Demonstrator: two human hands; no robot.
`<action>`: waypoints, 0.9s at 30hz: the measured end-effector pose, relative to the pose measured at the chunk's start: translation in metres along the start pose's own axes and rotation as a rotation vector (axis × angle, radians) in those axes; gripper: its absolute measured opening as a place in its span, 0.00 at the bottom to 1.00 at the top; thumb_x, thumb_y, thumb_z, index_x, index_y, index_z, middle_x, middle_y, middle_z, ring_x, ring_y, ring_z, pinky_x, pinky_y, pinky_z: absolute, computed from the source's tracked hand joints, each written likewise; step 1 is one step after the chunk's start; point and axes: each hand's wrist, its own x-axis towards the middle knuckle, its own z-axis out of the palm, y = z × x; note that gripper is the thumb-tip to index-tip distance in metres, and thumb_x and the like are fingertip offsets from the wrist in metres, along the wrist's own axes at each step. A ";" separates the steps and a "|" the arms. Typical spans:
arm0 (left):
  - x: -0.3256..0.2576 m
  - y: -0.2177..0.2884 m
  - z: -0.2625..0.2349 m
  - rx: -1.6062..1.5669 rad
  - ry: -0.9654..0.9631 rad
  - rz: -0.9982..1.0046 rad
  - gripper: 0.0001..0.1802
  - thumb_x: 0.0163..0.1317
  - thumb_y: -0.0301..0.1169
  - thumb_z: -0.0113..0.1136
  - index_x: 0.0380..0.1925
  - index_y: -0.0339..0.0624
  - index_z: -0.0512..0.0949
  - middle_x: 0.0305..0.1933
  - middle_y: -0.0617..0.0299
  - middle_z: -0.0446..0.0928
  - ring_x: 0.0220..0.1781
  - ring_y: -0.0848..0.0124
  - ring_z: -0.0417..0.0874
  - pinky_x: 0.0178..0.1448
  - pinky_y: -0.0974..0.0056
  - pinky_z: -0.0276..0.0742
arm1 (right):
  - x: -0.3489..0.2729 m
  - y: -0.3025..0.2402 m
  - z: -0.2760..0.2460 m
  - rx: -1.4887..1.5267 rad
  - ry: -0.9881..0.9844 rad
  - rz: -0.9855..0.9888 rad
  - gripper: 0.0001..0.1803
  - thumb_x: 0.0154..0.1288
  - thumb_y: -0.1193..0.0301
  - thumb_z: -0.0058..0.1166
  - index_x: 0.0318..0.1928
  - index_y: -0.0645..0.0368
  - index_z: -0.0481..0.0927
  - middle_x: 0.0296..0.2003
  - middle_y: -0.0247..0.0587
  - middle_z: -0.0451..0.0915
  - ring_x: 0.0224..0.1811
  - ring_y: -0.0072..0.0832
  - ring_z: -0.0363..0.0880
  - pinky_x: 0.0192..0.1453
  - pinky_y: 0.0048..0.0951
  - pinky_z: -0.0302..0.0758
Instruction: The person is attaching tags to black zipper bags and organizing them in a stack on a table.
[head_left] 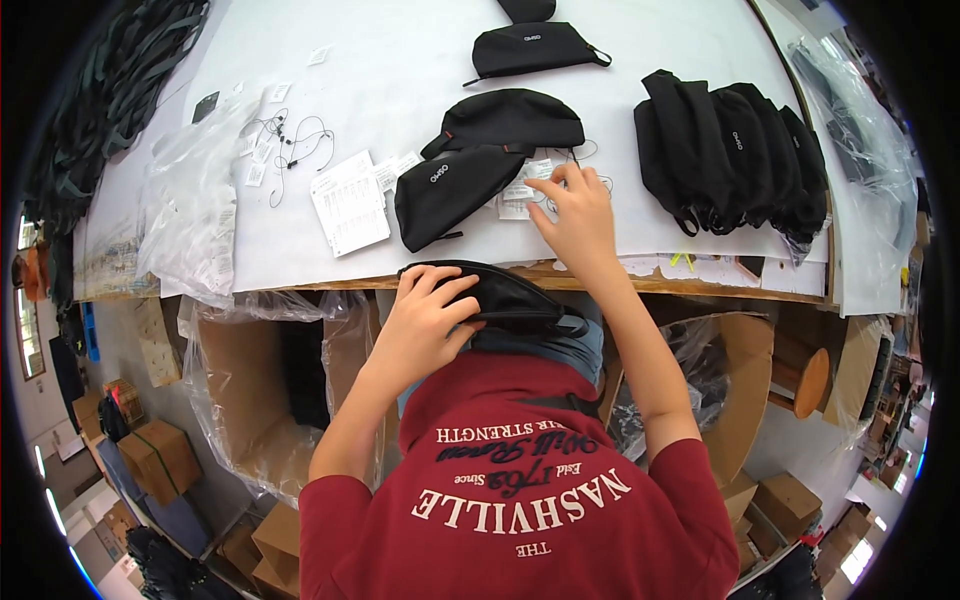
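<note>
My left hand (pixel 425 315) rests on a black pouch (pixel 505 300) held against my body at the table's near edge, fingers curled over its top. My right hand (pixel 575 215) reaches onto the white tabletop (pixel 400 60) and pinches at small white paper tags (pixel 520 190) with thin black strings. Just left of those tags lie two black pouches (pixel 450 190), one overlapping the other. Another black pouch (pixel 530 48) lies further back. A row of several black pouches (pixel 730 150) stands packed together at the right.
A printed white sheet (pixel 350 205) and loose tags with black cords (pixel 290 140) lie at the left. Clear plastic bags (pixel 190 215) sit at the table's left edge, black straps (pixel 110 90) beyond. A plastic-lined cardboard box (pixel 260 390) stands under the table.
</note>
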 end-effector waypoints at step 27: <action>-0.022 0.004 0.009 -0.014 0.113 -0.036 0.12 0.44 0.28 0.68 0.31 0.43 0.79 0.54 0.59 0.77 0.62 0.58 0.72 0.66 0.52 0.63 | -0.079 -0.017 -0.080 0.705 -0.697 0.181 0.51 0.40 0.58 0.72 0.67 0.51 0.61 0.63 0.43 0.65 0.67 0.42 0.60 0.70 0.37 0.55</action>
